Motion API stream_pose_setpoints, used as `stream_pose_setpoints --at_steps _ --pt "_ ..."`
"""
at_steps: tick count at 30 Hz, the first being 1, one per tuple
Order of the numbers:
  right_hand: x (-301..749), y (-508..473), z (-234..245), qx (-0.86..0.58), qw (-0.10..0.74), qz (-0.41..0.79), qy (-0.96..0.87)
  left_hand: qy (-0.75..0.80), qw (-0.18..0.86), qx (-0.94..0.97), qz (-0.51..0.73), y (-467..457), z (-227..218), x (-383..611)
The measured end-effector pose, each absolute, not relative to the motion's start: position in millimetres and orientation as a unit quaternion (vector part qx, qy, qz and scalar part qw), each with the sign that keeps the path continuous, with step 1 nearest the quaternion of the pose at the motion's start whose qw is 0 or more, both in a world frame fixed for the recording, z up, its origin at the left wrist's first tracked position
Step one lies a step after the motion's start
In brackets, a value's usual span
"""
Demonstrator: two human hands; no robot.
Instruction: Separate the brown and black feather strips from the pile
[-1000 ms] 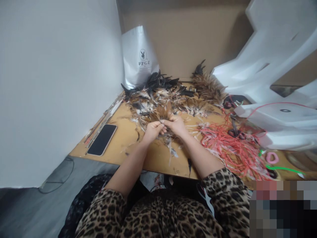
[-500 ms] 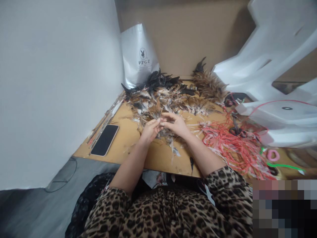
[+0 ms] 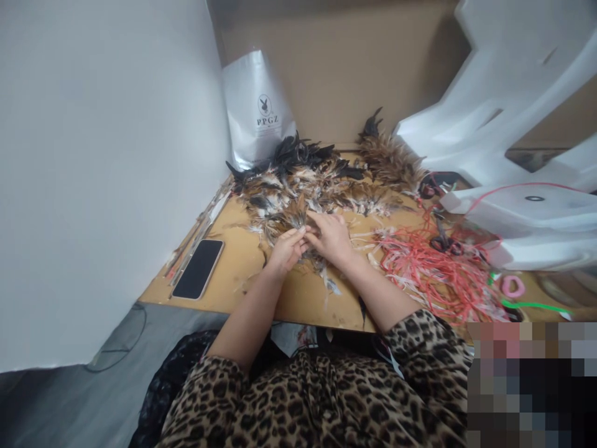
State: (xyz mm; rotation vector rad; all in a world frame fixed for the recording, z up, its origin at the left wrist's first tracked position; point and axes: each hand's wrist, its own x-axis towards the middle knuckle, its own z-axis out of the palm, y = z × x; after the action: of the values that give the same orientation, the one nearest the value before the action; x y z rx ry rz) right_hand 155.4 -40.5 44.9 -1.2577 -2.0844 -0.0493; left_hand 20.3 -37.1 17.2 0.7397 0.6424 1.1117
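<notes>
A heap of brown, black and white feathers [image 3: 317, 180] covers the far middle of the wooden table [image 3: 242, 261]. My left hand [image 3: 286, 249] is closed, its fingers pinching a small tuft of brown feathers [image 3: 295, 218] at the heap's near edge. My right hand [image 3: 330, 235] is right beside it, fingertips meeting the left hand's on the same tuft, fingers curled. Loose feathers lie under both hands.
A black phone [image 3: 198, 269] lies at the table's left edge. A white PPGZ bag [image 3: 256, 109] stands at the back. A tangle of red strings [image 3: 433, 267] and scissors [image 3: 445, 242] lie at right, below white foam blocks [image 3: 513, 124]. A pink ring [image 3: 512, 287] lies at far right.
Both hands have stayed together on the tuft and shifted slightly toward the heap. The view has tilted a little to the right.
</notes>
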Motion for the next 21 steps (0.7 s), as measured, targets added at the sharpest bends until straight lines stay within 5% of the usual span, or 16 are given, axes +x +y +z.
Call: stream_pose_setpoints --at_steps 8,16,21 --pt "153.4 -41.6 43.6 -0.49 0.353 -0.006 -0.797 0.282 0.73 0.351 0.514 -36.2 14.8 20.8" --pt "203.3 -32.8 62.0 -0.481 0.397 0.128 -0.771 0.277 0.723 0.335 0.537 -30.0 11.4 15.0" --pt "260.6 -26.9 69.7 -0.591 0.258 0.132 -0.753 0.272 0.727 0.343 0.529 -30.9 11.9 15.0"
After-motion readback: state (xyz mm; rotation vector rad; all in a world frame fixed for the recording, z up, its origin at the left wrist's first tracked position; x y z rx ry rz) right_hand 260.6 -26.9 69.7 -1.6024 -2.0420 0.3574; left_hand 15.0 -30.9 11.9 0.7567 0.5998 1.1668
